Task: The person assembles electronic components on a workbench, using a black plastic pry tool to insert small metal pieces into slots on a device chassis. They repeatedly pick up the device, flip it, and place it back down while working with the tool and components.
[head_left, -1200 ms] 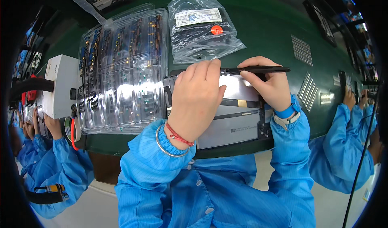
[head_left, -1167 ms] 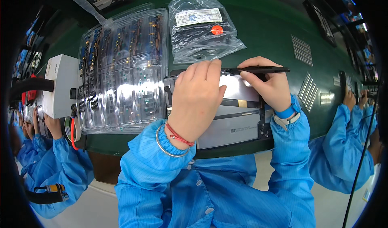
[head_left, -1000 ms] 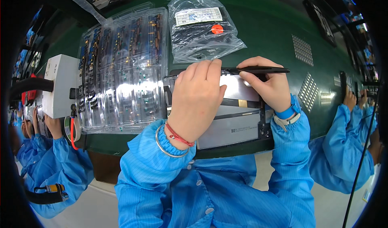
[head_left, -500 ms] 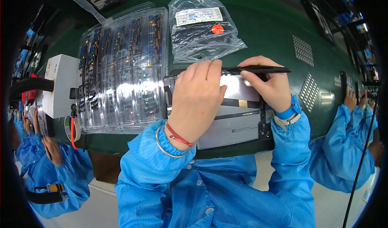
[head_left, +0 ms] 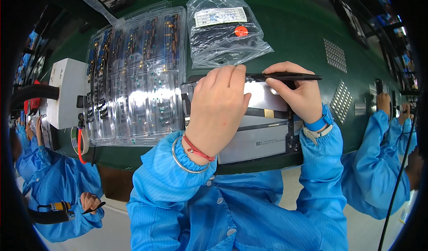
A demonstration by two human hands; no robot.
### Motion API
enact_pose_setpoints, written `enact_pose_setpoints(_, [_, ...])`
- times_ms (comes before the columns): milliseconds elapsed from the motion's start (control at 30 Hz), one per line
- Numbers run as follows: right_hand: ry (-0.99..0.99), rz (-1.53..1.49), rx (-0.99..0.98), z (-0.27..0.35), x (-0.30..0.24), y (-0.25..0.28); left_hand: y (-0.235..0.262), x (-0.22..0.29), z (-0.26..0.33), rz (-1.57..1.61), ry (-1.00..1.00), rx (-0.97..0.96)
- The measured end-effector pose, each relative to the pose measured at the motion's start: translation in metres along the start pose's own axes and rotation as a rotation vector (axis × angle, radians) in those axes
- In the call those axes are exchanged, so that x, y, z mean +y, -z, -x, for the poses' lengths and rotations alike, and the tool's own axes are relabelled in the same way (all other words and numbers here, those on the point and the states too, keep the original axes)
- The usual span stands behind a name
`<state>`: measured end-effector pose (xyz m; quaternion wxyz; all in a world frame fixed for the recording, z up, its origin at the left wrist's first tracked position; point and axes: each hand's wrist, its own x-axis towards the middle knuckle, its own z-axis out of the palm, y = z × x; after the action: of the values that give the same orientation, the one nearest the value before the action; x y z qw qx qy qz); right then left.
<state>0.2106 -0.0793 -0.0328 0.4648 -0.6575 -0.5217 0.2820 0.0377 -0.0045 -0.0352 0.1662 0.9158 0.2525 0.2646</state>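
An opened tablet-like device (head_left: 267, 145) lies in front of me, its silver-grey panels and dark inner frame exposed. My left hand (head_left: 218, 102) rests across its left part. The fingers bend over the far edge, close together, and hide what lies under them; the fingertips do not show. At the far right corner my right hand (head_left: 301, 90) pinches black tweezers (head_left: 301, 76) between thumb and fingers. They lie nearly level along the device's far edge and point left. A narrow black strip (head_left: 256, 78) runs along that edge, between the two hands.
Clear plastic trays (head_left: 133, 81) with circuit parts stand at the left, beside a white box (head_left: 67, 93). Behind the device lies a clear bag (head_left: 225, 32) with black contents. Sheets of small pieces (head_left: 341, 102) lie right. Co-workers' blue sleeves (head_left: 374, 162) flank me.
My hands, the tweezers and the device hold almost the same place. At the left, a co-worker's hand has moved down and shows a thin black tool. The right co-worker's hand shifted slightly.
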Motion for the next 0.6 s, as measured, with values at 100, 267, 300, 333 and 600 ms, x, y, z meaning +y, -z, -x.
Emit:
enact_pose_setpoints(100, [-0.001, -0.006, 0.013, -0.0003, 0.0003, 0.0001, 0.0003, -0.0001, 0.0003, 0.004, 0.001, -0.003])
enact_pose_setpoints(267, [-0.053, -0.096, 0.028, -0.0012, 0.0035, 0.0015, 0.0003, 0.0009, -0.0008, 0.0, 0.005, -0.013])
enact_pose_setpoints(300, [-0.053, -0.105, 0.033, -0.0014, 0.0029, 0.0014, 0.001, 0.0011, -0.0007, -0.001, 0.005, -0.014])
enact_pose_setpoints(333, [-0.054, -0.114, 0.037, -0.0017, 0.0023, 0.0011, 0.0015, 0.0013, -0.0006, -0.002, 0.005, -0.015])
enact_pose_setpoints(600, [-0.043, -0.032, 0.012, -0.0008, 0.002, 0.0, -0.0002, 0.0006, -0.0005, 0.0, 0.002, 0.0])
